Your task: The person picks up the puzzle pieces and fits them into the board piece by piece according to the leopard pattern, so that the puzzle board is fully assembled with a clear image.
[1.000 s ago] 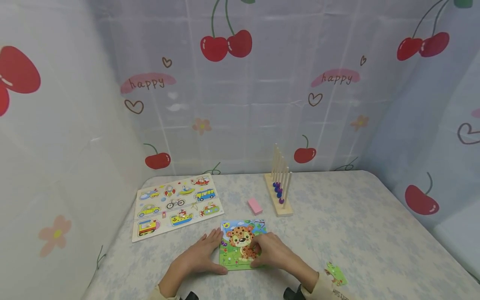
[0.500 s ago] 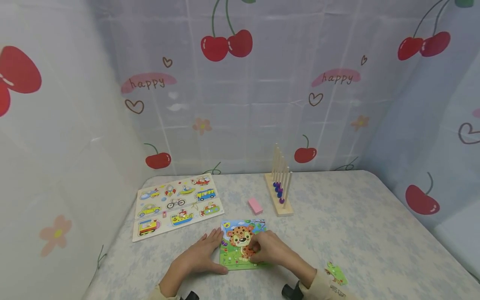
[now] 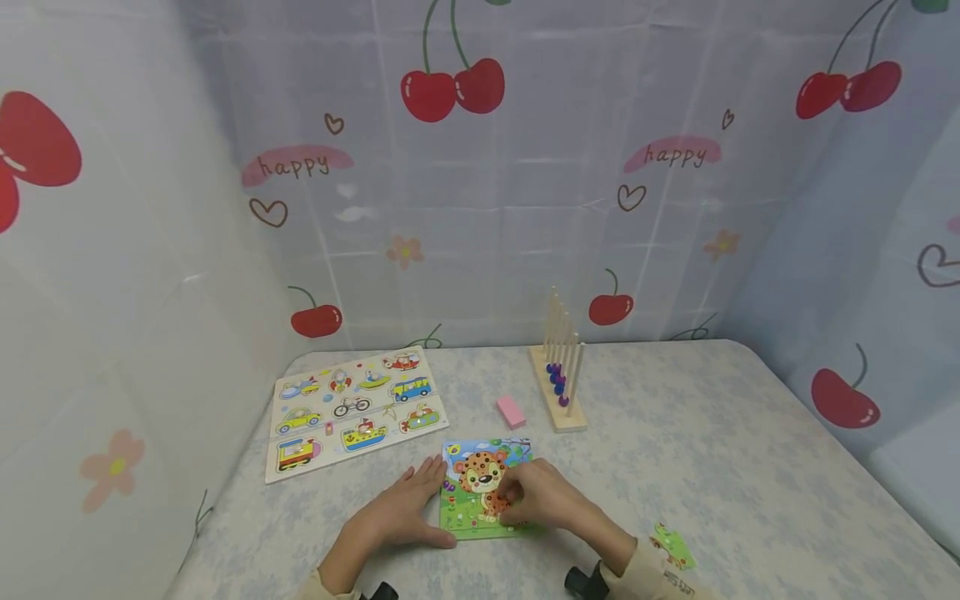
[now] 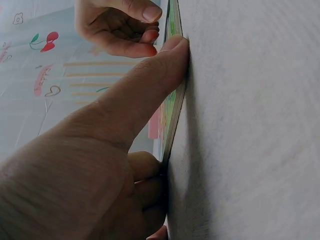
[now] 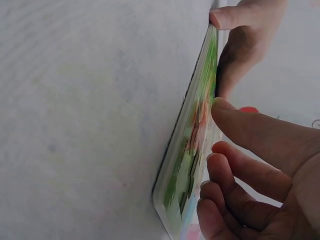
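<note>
A square leopard jigsaw puzzle lies on the table between my hands. My left hand rests along its left side with fingers extended; in the left wrist view the thumb lies against the board's edge. My right hand is over the lower right part, hiding it. Seen from the right wrist, its thumb tip touches the picture and the other fingers bend loosely, with nothing visible between them and the thumb. A piece edge stands slightly proud there. Right of my forearm lies a loose green puzzle piece.
At the back left lies a vehicle peg puzzle board. A pink block sits behind the jigsaw. Right of it stands a wooden rack with upright pegs and several blue and purple beads. Printed curtains close off the back and sides.
My right hand has shifted very slightly over the lower right of the puzzle. My left hand, the puzzle and the loose piece look the same.
</note>
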Available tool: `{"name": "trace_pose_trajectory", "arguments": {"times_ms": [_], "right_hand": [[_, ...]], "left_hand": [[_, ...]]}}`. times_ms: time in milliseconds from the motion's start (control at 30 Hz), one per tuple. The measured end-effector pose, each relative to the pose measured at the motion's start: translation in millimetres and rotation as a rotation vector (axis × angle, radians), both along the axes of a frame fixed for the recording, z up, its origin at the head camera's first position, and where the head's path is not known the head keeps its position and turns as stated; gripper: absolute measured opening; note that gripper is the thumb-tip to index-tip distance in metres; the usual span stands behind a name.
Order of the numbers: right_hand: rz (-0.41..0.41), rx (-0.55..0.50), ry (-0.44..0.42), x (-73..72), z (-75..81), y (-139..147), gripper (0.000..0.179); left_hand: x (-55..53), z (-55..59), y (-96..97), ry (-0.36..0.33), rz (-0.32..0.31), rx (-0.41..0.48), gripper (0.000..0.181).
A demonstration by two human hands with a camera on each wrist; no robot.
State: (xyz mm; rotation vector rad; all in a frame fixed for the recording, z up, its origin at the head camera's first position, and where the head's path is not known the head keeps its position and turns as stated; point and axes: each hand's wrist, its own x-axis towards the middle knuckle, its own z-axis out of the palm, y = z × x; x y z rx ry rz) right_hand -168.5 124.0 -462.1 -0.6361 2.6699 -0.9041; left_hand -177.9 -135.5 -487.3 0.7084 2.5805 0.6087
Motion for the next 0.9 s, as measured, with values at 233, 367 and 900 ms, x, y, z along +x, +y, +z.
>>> {"name": "trace_pose_trajectory", "arguments": {"times_ms": [233,367,900], "right_hand": [[0.028,-0.006,0.013,1.6,2.6,12,0.031],[0.056,-0.022,0.0,2.4,4.4,27,0.037],[0.007,0.005,-0.093,16.3,10.2,102,0.049]], "left_hand": [[0.9,2.9,0.6,0.002,-0.009,0.013,0.114],[1.4,4.8,1.4,-0.004,-0.008,0.017,0.114],[1.4,4.6,0.0,-0.017,-0.004,0.011,0.114]]}}
